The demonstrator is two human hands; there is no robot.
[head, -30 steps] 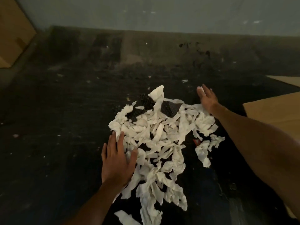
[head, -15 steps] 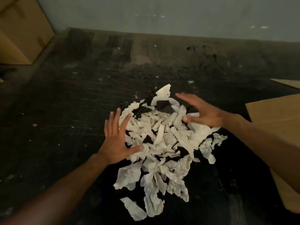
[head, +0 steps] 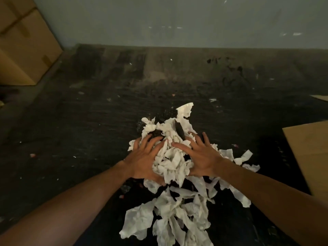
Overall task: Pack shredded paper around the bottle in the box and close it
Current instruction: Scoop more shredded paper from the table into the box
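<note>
The shredded paper (head: 174, 162) lies in a loose white heap on the dark floor (head: 71, 139), in the middle and trailing toward the near edge of the view, with a few dark pieces (head: 179, 129) mixed into its far end. Both hands press into the heap from opposite sides. The left hand (head: 144, 158) cups the left flank, fingers spread and curled over the strips, thumb tucked under the near edge of the bunch. The right hand (head: 202, 157) mirrors it on the right flank, fingers splayed, palm against the paper. Each grip is half closed around the same mound, squeezing it between the palms rather than clenched into a fist; the bunch between them stands higher than the loose strips nearer the camera.

Half a second ago the hands were apart, the left flat at the heap's left edge and the right hovering over its far side; now they have come together and the paper between them has been gathered into a taller clump. A second ago the heap was spread wider and flatter.

A flat sheet of cardboard (head: 308, 153) lies on the floor to the right, apart from the paper. A closed cardboard box (head: 24, 47) stands at the far left corner against the wall (head: 177, 20).
</note>
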